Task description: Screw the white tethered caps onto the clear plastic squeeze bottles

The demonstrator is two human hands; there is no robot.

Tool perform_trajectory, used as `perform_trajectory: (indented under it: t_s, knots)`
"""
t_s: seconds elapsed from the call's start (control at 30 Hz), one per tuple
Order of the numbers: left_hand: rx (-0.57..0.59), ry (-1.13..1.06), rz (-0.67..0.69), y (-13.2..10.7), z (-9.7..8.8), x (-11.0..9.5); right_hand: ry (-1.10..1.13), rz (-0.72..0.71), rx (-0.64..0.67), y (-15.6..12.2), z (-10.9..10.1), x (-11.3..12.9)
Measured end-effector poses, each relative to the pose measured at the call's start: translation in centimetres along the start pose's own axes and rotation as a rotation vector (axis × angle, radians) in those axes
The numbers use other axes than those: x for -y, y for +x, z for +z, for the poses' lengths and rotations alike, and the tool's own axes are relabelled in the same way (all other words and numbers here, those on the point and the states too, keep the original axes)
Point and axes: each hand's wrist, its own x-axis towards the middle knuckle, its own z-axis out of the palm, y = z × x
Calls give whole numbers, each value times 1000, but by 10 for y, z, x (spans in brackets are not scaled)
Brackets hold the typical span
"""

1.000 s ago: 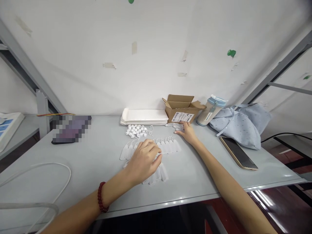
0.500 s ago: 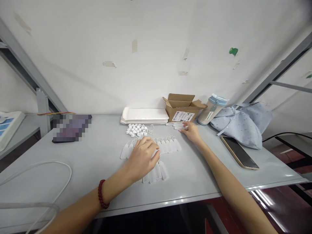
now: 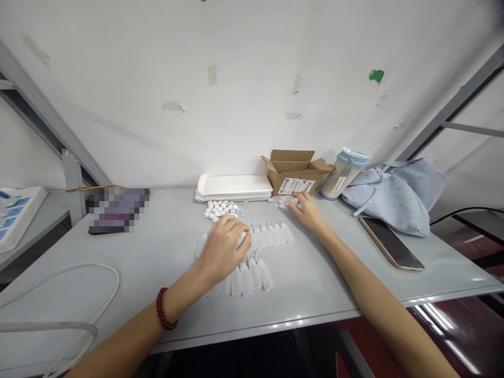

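My left hand [image 3: 223, 245] hovers over the left part of the rows, fingers curled and the thumb close to the index finger. Whatever it holds, if anything, is hidden. Small translucent plastic bottles with looped white cords lie in a back row [image 3: 271, 234] and a front row [image 3: 246, 278], partly covered by that hand. My right hand [image 3: 307, 211] reaches to loose translucent pieces [image 3: 282, 200] in front of the cardboard box, its thumb and fingers apart around them. Left of these, white caps [image 3: 220, 209] lie in a pile beside a loose white cord [image 3: 245, 209].
Behind the caps lies a stack of white trays [image 3: 236, 185], beside the open cardboard box [image 3: 291, 173]. Farther right are a tumbler [image 3: 342, 176], a light blue cloth bag [image 3: 394, 197] and a phone [image 3: 391, 244]. A blurred dark object [image 3: 118, 210] and white cable [image 3: 114, 278] lie left.
My left hand has drawn slightly left, uncovering more of the front row. My right hand has shifted slightly left at the loose pieces, its thumb and fingers wider apart. The camera view has shifted slightly.
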Motion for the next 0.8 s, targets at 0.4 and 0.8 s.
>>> perform_trajectory:
  t_s: [0.4, 0.8]
  knots:
    - [89, 223, -2, 39, 4, 46, -99, -137, 138, 2, 12, 9]
    - [281, 360, 94, 57, 29, 61, -128, -133, 141, 0, 15, 12]
